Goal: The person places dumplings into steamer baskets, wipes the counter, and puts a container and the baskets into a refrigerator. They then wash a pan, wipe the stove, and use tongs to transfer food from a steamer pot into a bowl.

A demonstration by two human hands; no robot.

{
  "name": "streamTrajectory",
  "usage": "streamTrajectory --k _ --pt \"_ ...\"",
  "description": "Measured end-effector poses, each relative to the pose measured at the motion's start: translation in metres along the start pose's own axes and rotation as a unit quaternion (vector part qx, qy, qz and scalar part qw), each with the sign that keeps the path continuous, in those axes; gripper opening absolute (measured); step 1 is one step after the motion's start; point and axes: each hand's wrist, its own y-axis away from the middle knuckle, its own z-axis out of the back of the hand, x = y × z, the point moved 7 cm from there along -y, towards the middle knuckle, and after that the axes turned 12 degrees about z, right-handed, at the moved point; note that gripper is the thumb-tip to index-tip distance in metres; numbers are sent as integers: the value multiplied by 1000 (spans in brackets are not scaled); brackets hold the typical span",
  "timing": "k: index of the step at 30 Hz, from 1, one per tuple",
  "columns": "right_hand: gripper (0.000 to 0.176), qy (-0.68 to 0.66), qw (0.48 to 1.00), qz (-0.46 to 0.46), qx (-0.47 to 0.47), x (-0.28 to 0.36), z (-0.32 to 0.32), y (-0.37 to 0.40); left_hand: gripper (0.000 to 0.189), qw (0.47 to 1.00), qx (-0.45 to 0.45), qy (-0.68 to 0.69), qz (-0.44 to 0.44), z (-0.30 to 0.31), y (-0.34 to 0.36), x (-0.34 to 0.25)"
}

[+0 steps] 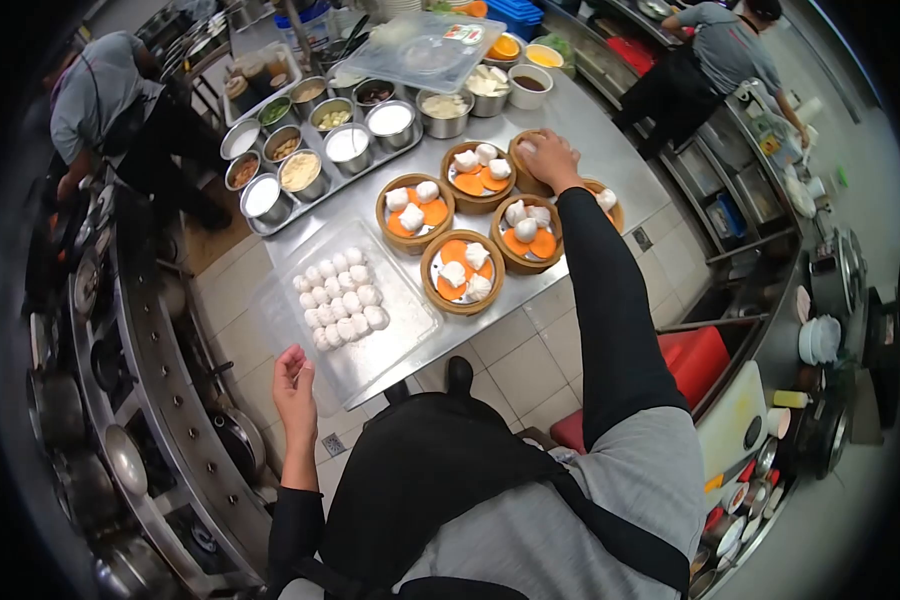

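My right hand [548, 157] reaches across the steel table [610, 150] and grips the rim of a bamboo steamer basket [523, 170] at the far side. Around it stand several more bamboo steamers [461, 271] holding white dumplings on orange carrot slices. My left hand [293, 385] hangs free below the table's near corner, fingers loosely apart, holding nothing. Just above it a clear plastic tray [410, 325] carries several rows of raw white dumplings [341, 300].
A metal tray of steel ingredient bowls [315, 140] and a clear lidded box [425, 50] sit at the back. One person bends at the left [110, 100], another works at the right counter [715, 55]. Woks line the stove at left [80, 420].
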Motion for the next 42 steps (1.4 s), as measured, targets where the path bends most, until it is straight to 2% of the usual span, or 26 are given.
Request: streamTrajectory --k 1,3,5,7,8,11,12,13,14,15,17,19,21,23,25,26,29,30,31,32,34,35,37,39,41,42 --pt "42 -6 1000 5 5 2 4 -4 36 1000 -1 0 0 1 3 1" --pt "39 30 993 -31 114 -3 -5 -12 35 1000 -16 5 8 7 8 11" --pt "37 50 994 -17 99 10 -5 -12 35 999 -33 13 18 13 11 24" --pt "35 -33 989 143 11 45 -4 -9 36 999 -51 -3 10 17 13 31" --pt "34 -66 967 247 -3 66 -9 -1 36 998 -55 -5 15 17 14 32" --pt "37 -62 968 238 56 91 -20 15 35 999 -39 -1 4 3 8 26" --pt "34 -56 970 236 -1 100 -5 25 36 999 -39 -9 -14 -1 7 19" --pt "34 -57 970 235 5 110 8 44 37 999 -40 -18 -29 -3 7 15" --pt "31 -103 964 245 34 123 19 65 37 999 -42 -19 -22 -4 7 15" --pt "28 -150 953 257 61 138 31 84 38 995 -55 -60 -60 -4 6 8" --pt "23 -206 941 211 167 147 47 129 39 987 -84 -102 -91 2 3 3" --pt "21 -268 948 166 33 125 51 168 44 963 -148 -180 -138 21 6 -3" --pt "17 -404 913 54 1 101 41 199 46 957 -202 -191 -85 46 -4 19" --pt "14 -413 911 -9 -21 101 36 229 48 949 -244 -195 -37 70 -17 44" --pt "14 -395 918 23 31 126 34 248 53 980 -141 -48 136 69 -42 87" --pt "14 -368 925 51 78 142 32 255 53 980 -136 -49 133 67 -46 90" --pt "16 -399 906 91 111 178 29 263 58 992 -75 6 103 41 -58 75" --pt "16 -395 908 86 104 183 31 263 59 976 -142 -152 -72 36 -49 37" --pt "16 -390 909 93 111 190 31 263 60 901 -204 -296 -245 21 -31 -4" --pt "16 -385 909 102 120 198 32 262 60 901 -200 -293 -251 12 -28 -26" --pt "15 -390 904 145 95 217 36 261 56 822 31 -456 -339 -41 -15 -48" --pt "16 -397 895 191 74 230 40 262 56 823 30 -454 -340 -43 -16 -45" --pt "18 -413 886 187 97 248 34 266 54 832 55 -465 -297 -56 -31 -27" --pt "20 -387 881 247 111 267 34 272 57 846 55 -438 -299 -53 -38 -23" --pt "21 -363 892 244 117 266 23 282 64 877 26 -378 -294 -38 -33 -35" --pt "20 -387 886 224 121 263 11 289 64 867 35 -395 -303 -34 -32 -35"
